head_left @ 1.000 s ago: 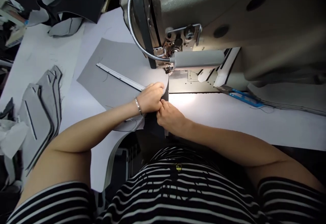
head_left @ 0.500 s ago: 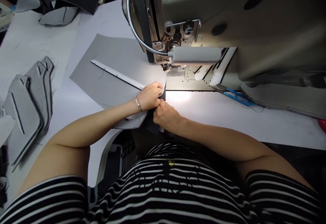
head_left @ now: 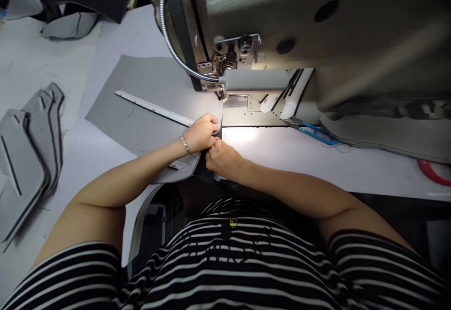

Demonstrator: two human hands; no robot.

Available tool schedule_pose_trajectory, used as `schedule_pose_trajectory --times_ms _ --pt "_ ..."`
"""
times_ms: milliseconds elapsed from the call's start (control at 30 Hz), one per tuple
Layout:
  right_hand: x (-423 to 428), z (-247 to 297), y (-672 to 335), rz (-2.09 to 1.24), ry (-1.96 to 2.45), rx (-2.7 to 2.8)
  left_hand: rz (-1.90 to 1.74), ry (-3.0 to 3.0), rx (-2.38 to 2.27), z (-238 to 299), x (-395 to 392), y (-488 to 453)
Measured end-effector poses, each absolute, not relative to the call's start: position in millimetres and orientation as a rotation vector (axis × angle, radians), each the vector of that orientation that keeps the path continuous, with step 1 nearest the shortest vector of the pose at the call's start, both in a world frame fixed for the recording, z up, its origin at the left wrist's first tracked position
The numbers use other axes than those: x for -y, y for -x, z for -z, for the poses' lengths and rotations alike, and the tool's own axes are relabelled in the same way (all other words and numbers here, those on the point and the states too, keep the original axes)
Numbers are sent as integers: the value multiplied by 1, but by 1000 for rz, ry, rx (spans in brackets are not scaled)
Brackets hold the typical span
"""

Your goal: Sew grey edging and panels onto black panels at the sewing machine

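From the head view, a grey fabric panel [head_left: 141, 98] lies flat on the white worktop [head_left: 289, 159], its rounded edge just short of the presser foot [head_left: 221, 95] at 12 o'clock. The left hand [head_left: 201, 134] is closed in a narrow grip on that edge, and a dark fabric layer [head_left: 204, 171] is pinched by the right hand [head_left: 223, 157], seemingly to keep the edges matched. Open room is left at 3 o'clock, below blue-handled snips [head_left: 314, 133].

Two hands [head_left: 200, 134] wear one bracelet [head_left: 185, 144] between them. There is one sewing machine [head_left: 268, 14] with one gooseneck lamp [head_left: 253, 81], one grey fabric panel [head_left: 141, 89] bearing one white strip [head_left: 155, 109], one pair of blue-handled snips [head_left: 313, 134], one red ring [head_left: 430, 171], and one overlapping stack of grey cut pieces [head_left: 24, 169], their number hard to tell.
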State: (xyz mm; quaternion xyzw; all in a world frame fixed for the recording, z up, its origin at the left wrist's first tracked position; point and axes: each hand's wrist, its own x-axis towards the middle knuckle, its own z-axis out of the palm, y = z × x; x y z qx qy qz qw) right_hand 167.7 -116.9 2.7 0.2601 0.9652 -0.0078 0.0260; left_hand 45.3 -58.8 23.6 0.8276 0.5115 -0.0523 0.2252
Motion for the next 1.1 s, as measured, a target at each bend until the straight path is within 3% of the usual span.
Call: schedule_pose_trajectory --times_ms 700,1100 --pt "63 24 -167 98 -1280 -3004 -159 -2302 -1588 8 -2 -49" --pt "76 23 -173 -6 -1119 -3044 -522 -2147 -1740 23 39 -48"
